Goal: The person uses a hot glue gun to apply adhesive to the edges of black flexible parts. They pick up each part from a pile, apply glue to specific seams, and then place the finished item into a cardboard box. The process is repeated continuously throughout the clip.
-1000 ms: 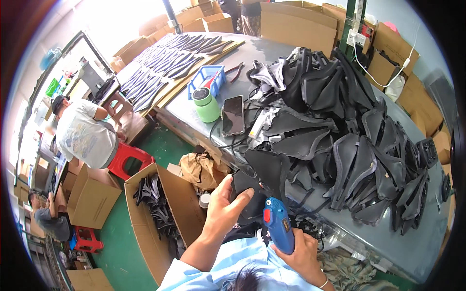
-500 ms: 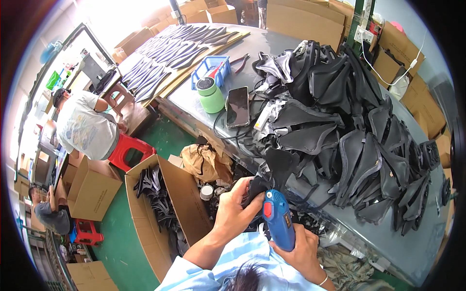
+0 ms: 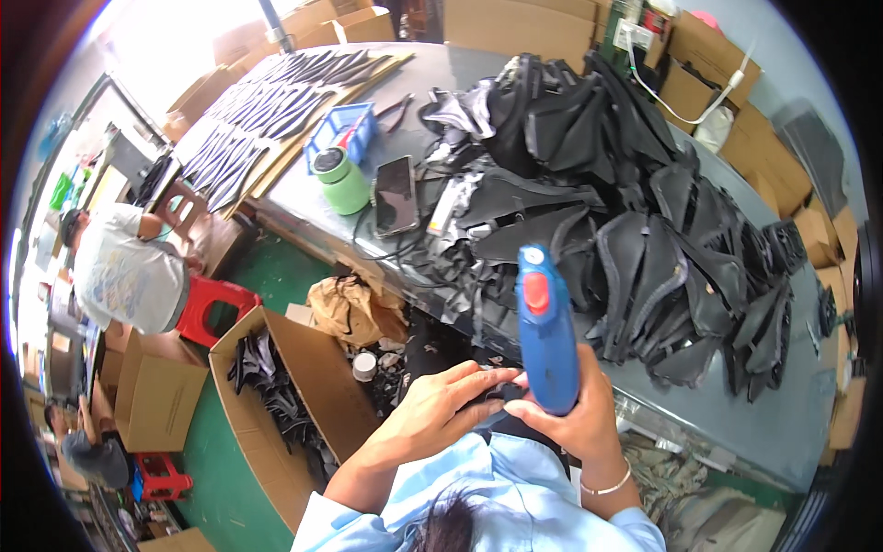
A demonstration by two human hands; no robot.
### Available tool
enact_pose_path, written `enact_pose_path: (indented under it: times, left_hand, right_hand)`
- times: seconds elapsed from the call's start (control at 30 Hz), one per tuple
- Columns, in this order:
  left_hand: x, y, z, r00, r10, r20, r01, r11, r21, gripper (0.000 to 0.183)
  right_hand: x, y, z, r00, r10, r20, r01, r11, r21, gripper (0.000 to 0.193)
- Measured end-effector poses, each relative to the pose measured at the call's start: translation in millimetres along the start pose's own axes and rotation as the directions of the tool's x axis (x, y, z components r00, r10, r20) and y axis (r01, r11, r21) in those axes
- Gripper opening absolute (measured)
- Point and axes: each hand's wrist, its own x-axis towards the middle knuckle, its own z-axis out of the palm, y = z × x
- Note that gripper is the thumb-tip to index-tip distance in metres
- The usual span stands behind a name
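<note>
My right hand is wrapped round a blue hand-held power tool with a red button, held upright so its rounded end points away from me. Close beside it, my left hand pinches a black piece, mostly hidden by the fingers. The fingertips of both hands meet around this piece, just above my lap. Past the tool, a large heap of black, wing-shaped moulded pieces covers much of the grey table.
Left of the heap are a phone, a green jar, a blue basket and pliers. A cardboard box of black pieces stands at my left. Farther left, two people sit by red stools.
The tool has swung up and away from the black piece, and now stands more upright. Both hands have come closer together and lower. The whole view has shifted a little.
</note>
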Motion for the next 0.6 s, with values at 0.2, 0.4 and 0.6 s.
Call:
enact_pose_path:
  times: [0.2,0.4,0.6]
  left_hand:
    - [-6.1,-6.1,23.0,0.792,0.322,-0.519,-0.307,0.944,0.118,0.023]
    - [-20.0,-24.1,99.9,1.000,0.022,-0.005,-0.018,0.682,-0.731,0.024]
    - [5.4,-17.0,83.7,0.897,-0.207,-0.391,-0.325,0.291,-0.900,0.047]
  right_hand:
    - [7.7,5.7,-16.4,0.989,0.109,-0.103,-0.100,0.991,0.088,0.044]
    - [8.1,-0.5,-9.1,0.977,0.147,-0.154,-0.068,0.901,0.428,0.039]
    - [3.4,-2.7,-5.2,0.988,0.141,-0.056,-0.113,0.928,0.354,0.049]
